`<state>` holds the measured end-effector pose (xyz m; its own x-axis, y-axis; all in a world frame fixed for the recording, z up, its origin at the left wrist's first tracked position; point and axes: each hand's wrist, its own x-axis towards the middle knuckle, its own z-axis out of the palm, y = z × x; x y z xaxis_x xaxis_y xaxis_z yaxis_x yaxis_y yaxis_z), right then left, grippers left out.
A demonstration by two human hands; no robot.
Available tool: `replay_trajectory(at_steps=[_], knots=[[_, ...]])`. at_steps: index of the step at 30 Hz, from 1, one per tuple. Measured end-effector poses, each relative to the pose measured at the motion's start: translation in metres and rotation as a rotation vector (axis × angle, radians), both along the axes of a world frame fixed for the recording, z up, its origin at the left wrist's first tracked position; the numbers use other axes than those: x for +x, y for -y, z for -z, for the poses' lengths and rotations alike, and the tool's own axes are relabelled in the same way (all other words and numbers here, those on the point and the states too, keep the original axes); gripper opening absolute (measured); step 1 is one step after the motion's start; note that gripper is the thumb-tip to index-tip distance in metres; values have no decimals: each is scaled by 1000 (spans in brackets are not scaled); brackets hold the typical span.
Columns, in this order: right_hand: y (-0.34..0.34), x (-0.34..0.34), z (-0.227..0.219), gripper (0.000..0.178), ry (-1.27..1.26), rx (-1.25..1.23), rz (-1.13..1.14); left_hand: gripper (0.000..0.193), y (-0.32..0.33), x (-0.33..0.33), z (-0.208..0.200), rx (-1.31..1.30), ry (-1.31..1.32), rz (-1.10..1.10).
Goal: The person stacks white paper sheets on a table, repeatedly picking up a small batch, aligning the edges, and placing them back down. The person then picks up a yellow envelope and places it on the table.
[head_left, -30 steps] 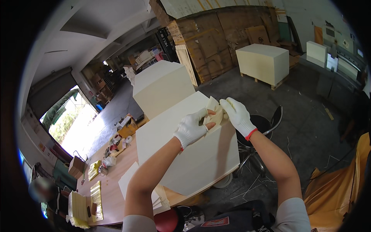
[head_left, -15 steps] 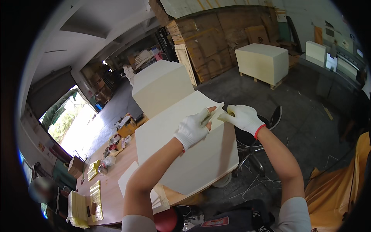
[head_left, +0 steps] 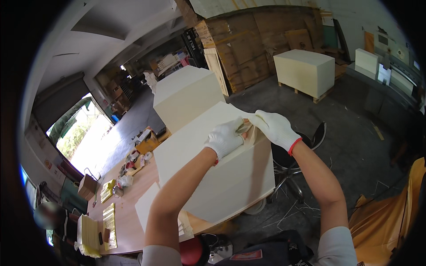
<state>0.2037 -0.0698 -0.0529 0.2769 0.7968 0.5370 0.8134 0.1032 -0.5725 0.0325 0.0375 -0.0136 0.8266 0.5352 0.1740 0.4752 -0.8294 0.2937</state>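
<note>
A large stack of white paper sheets (head_left: 222, 186) stands before me. At its right corner, the top sheets are lifted and bent. My left hand (head_left: 226, 136), in a white knit glove with bare thumb and index tips, lies over the near top edge, its fingers closed round the edge of the lifted sheets. Close beside it, my right hand (head_left: 276, 128), in a white glove with a red cuff, is closed on the raised corner of the sheets. Its fingertips are mostly hidden behind the glove and paper.
A wooden table (head_left: 133, 195) at the left carries tape rolls (head_left: 131, 165), yellow-wrapped packs (head_left: 109, 226) and an orange box (head_left: 146, 144). Another paper stack (head_left: 191, 95) stands behind, and one on a pallet (head_left: 306, 73). A swivel chair (head_left: 288, 159) is at the right. A person (head_left: 53, 217) is at far left.
My right hand has moved slightly up and left towards my left hand, raising the sheets' corner. The left hand's fingers have drawn in round the edge.
</note>
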Motion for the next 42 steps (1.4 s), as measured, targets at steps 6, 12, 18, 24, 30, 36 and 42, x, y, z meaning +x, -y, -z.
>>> replay_trajectory(at_steps=[6, 12, 18, 24, 30, 36, 42], knots=[[-6, -14, 9, 57, -377, -9, 42, 44, -8, -26, 14, -247, 228, 235], [-4, -21, 19, 54, -321, 112, 131, 44, 10, -23, 5, -331, 198, 138], [-6, -18, 28, 51, -313, 172, 123, 47, 5, -23, 6, -287, 197, 143], [-3, -19, 25, 50, -320, 131, 131, 43, 7, -23, 8, -251, 226, 151], [-3, -21, 24, 49, -318, 135, 104, 37, 2, -24, 14, -211, 266, 168], [-6, -18, 30, 49, -283, 168, 129, 34, 18, -22, 0, -318, 135, 117], [-6, -18, 29, 50, -300, 145, 134, 36, 19, -23, -4, -222, 122, 135]])
